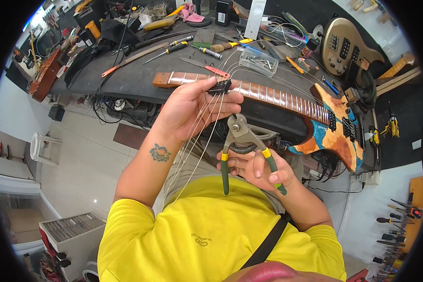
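My left hand [185, 108] pinches a small black metal block [220, 86] that looks like a headless guitar's string clamp. Several guitar strings [203, 141] pass through it; their long ends hang toward my lap, and others arc off over the bench. My right hand [263, 171] grips wire cutters [240, 129] with green and yellow handles spread apart. The cutters' head is just below my left fingertips; I cannot tell whether its jaws touch a string. Behind my hands lies an electric guitar [322, 124] with a wood and blue body, its neck [277, 97] pointing left.
On the dark bench [141, 75] are screwdrivers [167, 51], a red-handled file [207, 67], a brush [230, 44] and a clear plastic box [257, 62] of small metal parts. A gold guitar body [345, 47] stands at the back right. Cables [113, 110] hang off the left edge.
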Demonstrator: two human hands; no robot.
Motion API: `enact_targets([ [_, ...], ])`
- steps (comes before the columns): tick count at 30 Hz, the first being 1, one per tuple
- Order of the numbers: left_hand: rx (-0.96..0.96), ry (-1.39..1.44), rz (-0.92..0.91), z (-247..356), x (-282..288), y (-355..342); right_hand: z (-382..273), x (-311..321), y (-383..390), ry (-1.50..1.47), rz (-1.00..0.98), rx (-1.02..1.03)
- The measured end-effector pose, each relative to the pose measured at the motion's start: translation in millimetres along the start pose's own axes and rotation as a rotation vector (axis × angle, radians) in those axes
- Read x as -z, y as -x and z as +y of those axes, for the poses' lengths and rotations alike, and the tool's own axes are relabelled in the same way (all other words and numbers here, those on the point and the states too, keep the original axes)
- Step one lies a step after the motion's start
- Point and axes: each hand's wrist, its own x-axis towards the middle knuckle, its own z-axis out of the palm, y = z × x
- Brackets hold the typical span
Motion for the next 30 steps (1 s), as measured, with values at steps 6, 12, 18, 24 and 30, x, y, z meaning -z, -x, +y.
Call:
enact_targets([
  [6, 0.06, -0.002, 0.18, -6, -5, 10, -8, 8, 3, 0.11, 0.059, -0.051],
  [12, 0.042, -0.104, 0.327, -9, -18, 14, -7, 11, -2, 0.106, -0.003, -0.063],
  [18, 0.04, -0.128, 0.289, -10, -15, 15, -8, 8, -2, 0.084, 0.021, -0.097],
  [24, 0.065, -0.118, 0.289, -18, -16, 10, -6, 13, -4, 0.149, 0.026, -0.079],
  [30, 0.071, -0.129, 0.311, -18, -17, 11, -4, 12, -5, 0.199, 0.032, -0.067],
])
